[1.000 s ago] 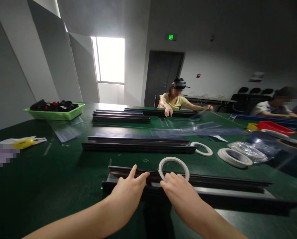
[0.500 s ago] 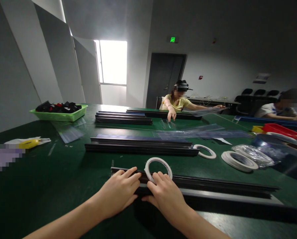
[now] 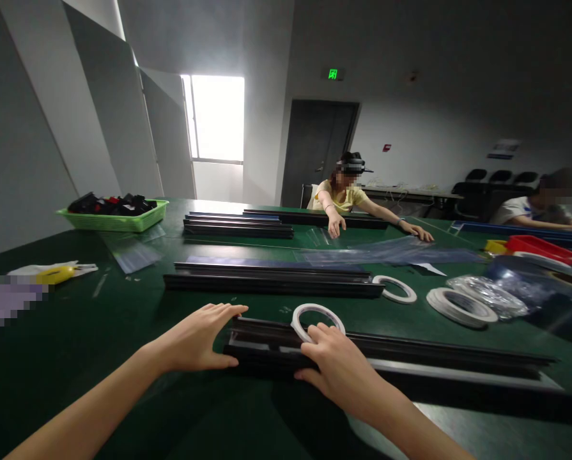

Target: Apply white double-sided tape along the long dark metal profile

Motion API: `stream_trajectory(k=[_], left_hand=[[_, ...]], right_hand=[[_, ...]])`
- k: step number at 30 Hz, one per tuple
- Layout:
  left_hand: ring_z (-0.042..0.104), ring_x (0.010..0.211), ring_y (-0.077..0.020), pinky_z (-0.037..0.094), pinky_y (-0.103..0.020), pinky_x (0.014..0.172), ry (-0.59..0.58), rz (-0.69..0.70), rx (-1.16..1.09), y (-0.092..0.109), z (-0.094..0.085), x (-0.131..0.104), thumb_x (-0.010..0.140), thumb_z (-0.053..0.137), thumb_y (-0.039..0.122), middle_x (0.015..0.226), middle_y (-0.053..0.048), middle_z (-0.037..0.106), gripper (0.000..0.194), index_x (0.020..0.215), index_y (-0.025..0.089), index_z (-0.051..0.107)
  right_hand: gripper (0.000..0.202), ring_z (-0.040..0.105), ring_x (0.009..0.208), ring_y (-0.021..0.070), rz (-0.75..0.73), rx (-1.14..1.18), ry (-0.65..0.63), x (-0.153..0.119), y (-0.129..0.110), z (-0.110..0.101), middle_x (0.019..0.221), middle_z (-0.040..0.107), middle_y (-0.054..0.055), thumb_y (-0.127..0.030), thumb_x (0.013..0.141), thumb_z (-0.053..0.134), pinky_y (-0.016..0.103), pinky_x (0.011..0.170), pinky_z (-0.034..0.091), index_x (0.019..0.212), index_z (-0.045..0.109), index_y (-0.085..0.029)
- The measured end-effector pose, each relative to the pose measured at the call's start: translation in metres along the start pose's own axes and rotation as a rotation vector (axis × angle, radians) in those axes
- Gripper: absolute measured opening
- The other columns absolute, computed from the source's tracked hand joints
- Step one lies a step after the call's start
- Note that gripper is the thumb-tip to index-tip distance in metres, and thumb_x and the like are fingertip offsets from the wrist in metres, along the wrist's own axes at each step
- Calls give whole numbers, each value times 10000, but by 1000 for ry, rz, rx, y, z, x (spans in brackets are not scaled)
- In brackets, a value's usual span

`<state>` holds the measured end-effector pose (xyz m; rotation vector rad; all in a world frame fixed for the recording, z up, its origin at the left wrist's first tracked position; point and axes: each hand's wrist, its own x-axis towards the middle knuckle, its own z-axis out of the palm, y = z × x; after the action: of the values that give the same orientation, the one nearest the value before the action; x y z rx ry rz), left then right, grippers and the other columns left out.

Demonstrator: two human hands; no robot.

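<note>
With the clock face centred on the view, reaching with the left hand (image 3: 197,335) between seven and eight o'clock to the left end of a black channel profile (image 3: 429,359), fingers close together by the far wall, thumb spread wide from them by the near wall (too dark there to tell how firmly pressed). At five o'clock, gripping with the right hand (image 3: 336,361) a roll of white tape (image 3: 317,308), tilted up over the same profile between five and six, with bent fingers curled over the lower rim and thumb set apart on the near wall. Farther off on the green table (image 3: 194,421): at six, a second black profile (image 3: 273,285); at four, a loose tape ring (image 3: 411,295); between three and four, a stack of tape rolls (image 3: 446,313); at three, clear plastic sheets (image 3: 362,254) and a red tray (image 3: 544,250); at nine, a green basket (image 3: 117,223) of black parts. Between two and three, a co-worker in yellow (image 3: 338,197), bent forward with both arms spread.
</note>
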<state>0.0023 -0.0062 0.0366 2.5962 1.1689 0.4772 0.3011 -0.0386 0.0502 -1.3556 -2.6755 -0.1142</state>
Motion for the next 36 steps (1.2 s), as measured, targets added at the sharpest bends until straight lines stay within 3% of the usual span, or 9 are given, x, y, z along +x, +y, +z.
stream_trajectory(k=[7,10,13,17,23,36], left_hand=[[547,1156,-289,428,-437,993,-1,-67,-83,-2,10,3,675,724,463,1288,-69,571,817,1382,286,353],[552,1146,-293,420,-448,995,17,-70,-89,1,14,3,665,728,452,1284,-74,576,805,1364,278,368],[559,1122,-286,432,-445,977,33,-54,-102,5,17,2,657,738,424,1257,-72,590,797,1354,267,383],[515,1155,-290,416,-468,998,130,-7,-118,14,20,4,691,725,459,1253,-85,572,711,1312,246,450],[510,1145,-242,395,-448,1020,261,56,-150,38,27,6,852,601,371,1219,-67,579,385,1226,282,575],[563,1061,-218,404,-460,1016,333,-20,-227,50,30,5,893,558,325,1115,-44,651,247,1109,285,671]], right_hand=[[262,540,867,226,-39,45,142,1,-4,8,918,603,68,-446,790,666,397,786,461,828,660,-187],[281,535,867,209,-117,87,223,2,-10,9,952,594,70,-423,824,637,372,779,468,1007,658,-210],[294,530,853,184,-206,117,272,0,-16,11,954,584,67,-331,901,542,342,774,468,1170,606,-232],[370,517,809,165,-252,104,296,-1,-22,14,932,577,65,-120,913,406,331,764,466,1233,559,-224],[383,530,861,189,-256,157,347,-2,-27,21,975,600,89,-52,869,375,362,796,481,1215,499,-157],[323,542,886,196,-244,186,361,-2,-28,24,975,612,88,-70,897,378,372,804,487,1194,469,-158]])
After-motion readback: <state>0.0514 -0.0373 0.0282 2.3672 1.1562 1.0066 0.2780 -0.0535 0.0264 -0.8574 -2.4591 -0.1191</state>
